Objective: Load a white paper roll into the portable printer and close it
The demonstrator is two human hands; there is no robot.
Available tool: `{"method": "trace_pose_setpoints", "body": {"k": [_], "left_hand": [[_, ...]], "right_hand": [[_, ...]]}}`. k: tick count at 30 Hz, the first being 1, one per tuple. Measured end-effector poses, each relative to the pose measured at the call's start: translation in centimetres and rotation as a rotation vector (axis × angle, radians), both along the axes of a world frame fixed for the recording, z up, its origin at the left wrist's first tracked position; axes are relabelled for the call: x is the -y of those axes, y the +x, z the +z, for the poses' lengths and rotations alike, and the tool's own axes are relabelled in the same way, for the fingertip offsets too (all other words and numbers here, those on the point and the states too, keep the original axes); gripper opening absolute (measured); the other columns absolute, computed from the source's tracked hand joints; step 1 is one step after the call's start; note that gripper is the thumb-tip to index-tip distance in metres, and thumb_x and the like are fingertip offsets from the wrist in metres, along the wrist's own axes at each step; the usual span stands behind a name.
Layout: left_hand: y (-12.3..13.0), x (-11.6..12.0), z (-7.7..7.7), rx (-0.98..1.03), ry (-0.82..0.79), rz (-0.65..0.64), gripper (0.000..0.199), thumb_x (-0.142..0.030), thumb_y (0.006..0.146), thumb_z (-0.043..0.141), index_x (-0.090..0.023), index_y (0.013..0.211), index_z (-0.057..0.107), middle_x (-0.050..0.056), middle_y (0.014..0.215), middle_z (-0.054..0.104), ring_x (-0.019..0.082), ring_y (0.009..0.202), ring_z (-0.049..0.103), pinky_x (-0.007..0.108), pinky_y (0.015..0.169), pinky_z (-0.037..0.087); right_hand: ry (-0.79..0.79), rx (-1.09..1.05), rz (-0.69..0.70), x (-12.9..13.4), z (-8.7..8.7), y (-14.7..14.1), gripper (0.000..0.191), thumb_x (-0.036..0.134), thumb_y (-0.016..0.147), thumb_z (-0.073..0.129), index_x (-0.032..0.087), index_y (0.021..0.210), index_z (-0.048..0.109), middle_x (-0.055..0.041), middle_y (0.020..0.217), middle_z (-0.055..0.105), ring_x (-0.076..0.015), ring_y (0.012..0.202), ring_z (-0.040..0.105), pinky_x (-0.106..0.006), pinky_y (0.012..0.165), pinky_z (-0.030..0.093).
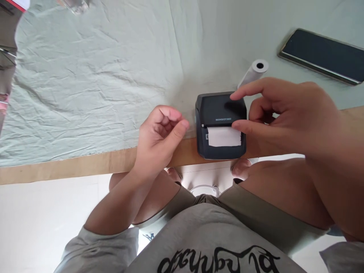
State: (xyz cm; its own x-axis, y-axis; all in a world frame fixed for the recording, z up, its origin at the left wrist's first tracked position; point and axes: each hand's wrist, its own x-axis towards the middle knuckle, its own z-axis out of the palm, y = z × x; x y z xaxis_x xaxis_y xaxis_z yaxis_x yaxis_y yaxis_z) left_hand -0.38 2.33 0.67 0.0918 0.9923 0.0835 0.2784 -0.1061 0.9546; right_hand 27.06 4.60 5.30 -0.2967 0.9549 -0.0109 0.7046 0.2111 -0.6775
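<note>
NIIMBOT is printed on the black, boxy plastic printer (216, 106). The grey fabric T-shirt (204, 223) bears black cursive script, not clearly legible.

Pale green cloth (99, 83) covers 1 wooden table (68, 165); white floor (51, 220).

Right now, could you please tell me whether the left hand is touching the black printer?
Apart. The head view shows a narrow strip of pale green cloth between the left hand and the black printer.
</note>
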Motion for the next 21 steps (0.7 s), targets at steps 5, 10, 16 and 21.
{"method": "trace_pose_setpoints", "body": {"k": [5, 10, 16, 21], "left_hand": [[0.3, 0.2, 0.9, 0.025, -0.036, -0.043, 0.072, -0.073, 0.106, 0.070, -0.025, 0.065, 0.035, -0.004, 0.057, 0.031, 0.013, 0.050, 0.028, 0.035, 0.045, 0.029], [0.9, 0.5, 1.9, -0.059, -0.074, -0.236, 0.071, -0.045, 0.109, 0.066, -0.022, 0.061, 0.020, -0.005, 0.052, 0.018, 0.009, 0.045, 0.016, 0.032, 0.042, 0.011], [1.5, 0.5, 2.1, -0.140, -0.064, -0.352, 0.058, -0.029, 0.104, 0.062, -0.022, 0.062, 0.023, -0.005, 0.051, 0.024, 0.009, 0.049, 0.021, 0.029, 0.043, 0.013], [1.2, 0.5, 1.7, -0.114, -0.099, -0.359, 0.065, -0.047, 0.116, 0.054, -0.024, 0.060, 0.032, -0.002, 0.053, 0.034, 0.013, 0.050, 0.033, 0.033, 0.046, 0.023]], "right_hand": [[0.116, -0.045, -0.164, 0.7, 0.2, -0.8, 0.024, 0.042, 0.099, 0.073, 0.037, 0.121, 0.078, 0.0064, 0.063, 0.067, -0.0186, 0.055, 0.064, -0.038, 0.066, 0.052], [0.255, -0.118, -0.222, 0.1, 0.9, -1.9, 0.016, 0.040, 0.099, 0.074, 0.031, 0.112, 0.078, 0.0015, 0.082, 0.078, -0.0205, 0.076, 0.078, -0.035, 0.066, 0.054], [0.130, 0.401, 0.026, -2.4, 1.5, -3.2, 0.004, 0.031, 0.090, 0.072, 0.031, 0.089, 0.076, -0.0005, 0.063, 0.056, -0.0204, 0.062, 0.050, -0.039, 0.068, 0.033], [-0.014, 0.670, 0.097, -3.6, 2.5, -4.6, 0.026, 0.036, 0.086, 0.085, 0.036, 0.110, 0.076, -0.0002, 0.065, 0.054, -0.0202, 0.060, 0.042, -0.038, 0.065, 0.027]]}}
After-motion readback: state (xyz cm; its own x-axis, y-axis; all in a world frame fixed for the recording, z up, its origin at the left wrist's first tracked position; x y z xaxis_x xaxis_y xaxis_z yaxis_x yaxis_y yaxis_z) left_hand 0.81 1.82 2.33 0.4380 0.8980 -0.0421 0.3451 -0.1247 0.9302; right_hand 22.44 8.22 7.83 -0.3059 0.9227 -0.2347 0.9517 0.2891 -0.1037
